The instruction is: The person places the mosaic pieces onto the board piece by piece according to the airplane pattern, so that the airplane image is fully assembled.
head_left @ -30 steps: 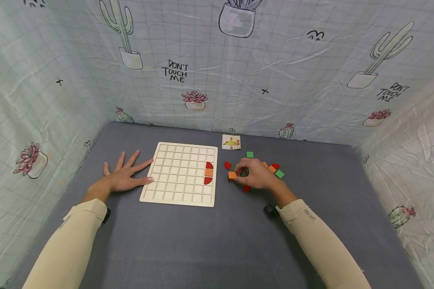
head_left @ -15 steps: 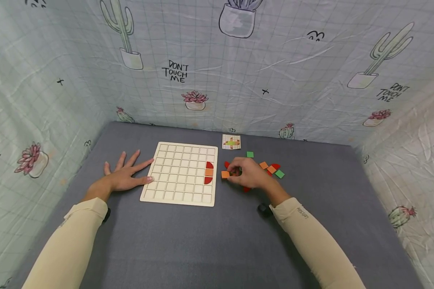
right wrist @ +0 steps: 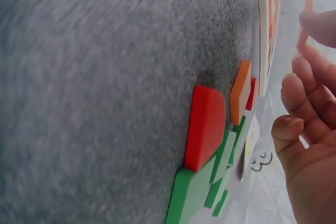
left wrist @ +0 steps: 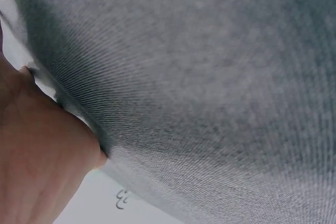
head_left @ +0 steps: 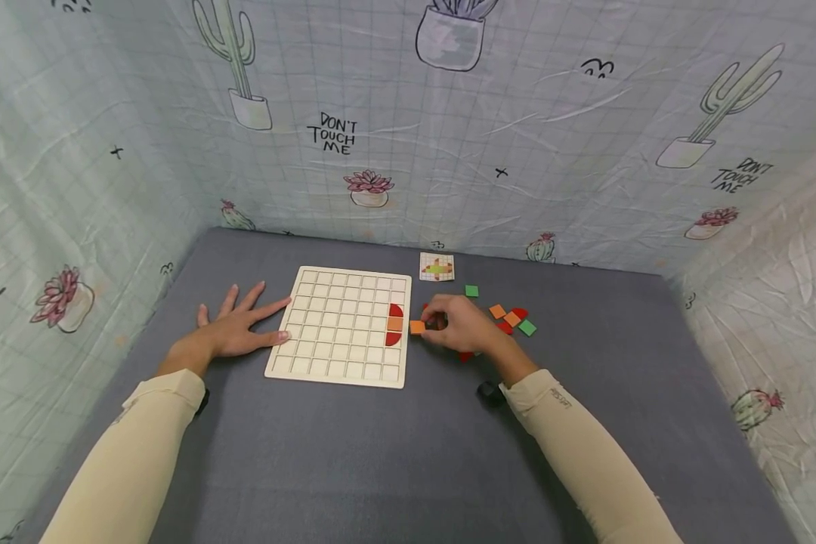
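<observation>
Between thumb and fingertips my right hand [head_left: 464,323] pinches an orange square tile [head_left: 417,327], held just off the right edge of the gridded wooden board [head_left: 333,363]. The right wrist view shows the same tile [right wrist: 305,24] edge-on, raised above the table. On the board's right column sit a red rounded piece [head_left: 396,310], an orange square [head_left: 395,323] and another red rounded piece [head_left: 394,339]. My left hand [head_left: 234,332] lies with fingers spread, thumb and index fingertip touching the board's left edge.
Loose tiles lie under and beside my right hand, among them a green square [head_left: 527,328], an orange square [head_left: 496,311] and a red piece [right wrist: 205,127]. A small pattern card [head_left: 437,267] lies behind the board's right corner. Printed cloth [head_left: 408,204] hangs behind the grey table [head_left: 353,468].
My right hand has moved left with the orange tile, from the loose pieces to the board's right edge. My left hand stays where it was.
</observation>
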Action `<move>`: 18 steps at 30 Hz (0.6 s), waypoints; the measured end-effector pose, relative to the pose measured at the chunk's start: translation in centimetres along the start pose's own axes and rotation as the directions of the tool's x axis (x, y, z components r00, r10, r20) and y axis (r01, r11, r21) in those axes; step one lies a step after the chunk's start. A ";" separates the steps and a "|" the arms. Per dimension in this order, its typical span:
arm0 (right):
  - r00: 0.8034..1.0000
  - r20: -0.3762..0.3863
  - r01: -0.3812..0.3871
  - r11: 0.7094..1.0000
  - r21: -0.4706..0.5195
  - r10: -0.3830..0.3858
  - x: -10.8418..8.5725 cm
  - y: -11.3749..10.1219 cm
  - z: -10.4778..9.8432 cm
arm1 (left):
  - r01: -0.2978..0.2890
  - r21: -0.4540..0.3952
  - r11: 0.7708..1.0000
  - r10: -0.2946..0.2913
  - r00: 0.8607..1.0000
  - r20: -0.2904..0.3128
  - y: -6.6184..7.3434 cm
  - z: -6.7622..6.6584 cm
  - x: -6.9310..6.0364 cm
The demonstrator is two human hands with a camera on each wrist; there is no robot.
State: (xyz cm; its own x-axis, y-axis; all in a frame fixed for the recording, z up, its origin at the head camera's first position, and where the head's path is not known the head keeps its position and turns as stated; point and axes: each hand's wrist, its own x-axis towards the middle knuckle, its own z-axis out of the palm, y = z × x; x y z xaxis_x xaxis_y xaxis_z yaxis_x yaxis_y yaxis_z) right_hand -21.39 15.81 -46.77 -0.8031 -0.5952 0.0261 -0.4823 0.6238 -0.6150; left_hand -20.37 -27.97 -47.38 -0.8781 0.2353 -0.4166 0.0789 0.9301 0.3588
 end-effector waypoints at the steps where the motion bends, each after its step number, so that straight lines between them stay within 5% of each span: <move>1: 1.000 0.001 0.001 1.000 0.001 -0.001 0.1 -0.1 0.1 | 0.001 0.002 1.000 -0.001 1.000 0.000 0.0 0.0 0.0; 18: 0.999 -0.018 0.040 0.999 -0.021 -0.040 1.3 -0.8 1.4 | 0.009 0.041 0.999 -0.008 1.000 -0.016 0.1 -0.2 0.2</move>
State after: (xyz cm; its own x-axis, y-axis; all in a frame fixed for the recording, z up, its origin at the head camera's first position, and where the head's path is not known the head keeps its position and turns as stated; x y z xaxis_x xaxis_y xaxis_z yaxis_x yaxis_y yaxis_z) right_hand -21.51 13.84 -47.31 -0.7891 -0.6108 0.0652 -0.5215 0.6102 -0.5964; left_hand -20.63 -27.84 -47.28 -0.8862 0.2231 -0.4060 0.0905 0.9429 0.3207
